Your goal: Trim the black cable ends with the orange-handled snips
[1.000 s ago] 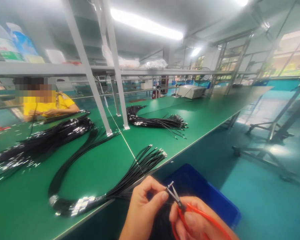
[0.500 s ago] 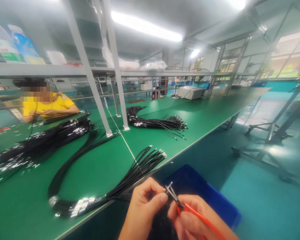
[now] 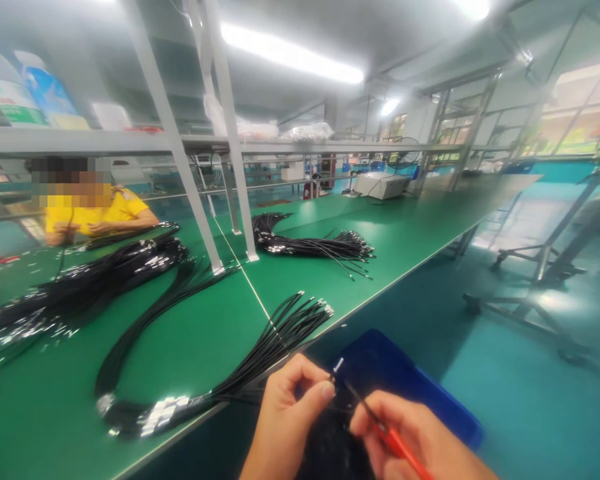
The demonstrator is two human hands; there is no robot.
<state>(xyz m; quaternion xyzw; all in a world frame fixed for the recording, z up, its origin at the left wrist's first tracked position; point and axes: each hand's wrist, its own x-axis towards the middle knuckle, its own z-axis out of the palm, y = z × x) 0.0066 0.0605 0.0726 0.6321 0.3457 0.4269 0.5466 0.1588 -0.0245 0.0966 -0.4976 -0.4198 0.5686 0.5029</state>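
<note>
Just past the table's front edge, my left hand point(image 3: 291, 410) pinches a thin black cable, its silver tip point(image 3: 338, 365) sticking up beyond my thumb and index finger. My right hand point(image 3: 413, 420) is closed round red-handled pliers point(image 3: 396, 445). Their dark, narrow jaws point up and left towards the cable, a small gap away from the tip. The jaws are turned nearly edge-on and blurred, so their opening is unclear. Behind my left hand, a bundle of black cables point(image 3: 250, 363) with silver ends curves over the green table point(image 3: 190, 333).
A blue bin point(image 3: 445, 407) is below my hands. More cable bundles lie at the left point(image 3: 95, 280) and farther back point(image 3: 315, 247). Grey shelf posts point(image 3: 195, 207) rise from the table. Across it sits a person in a yellow top point(image 3: 125, 207). A wheeled stand point(image 3: 530, 307) is at right.
The pliers, whose spread jaws were at the cable's tip, have moved back, down and right with my right hand, and turned. My left hand stays nearly in place with the cable.
</note>
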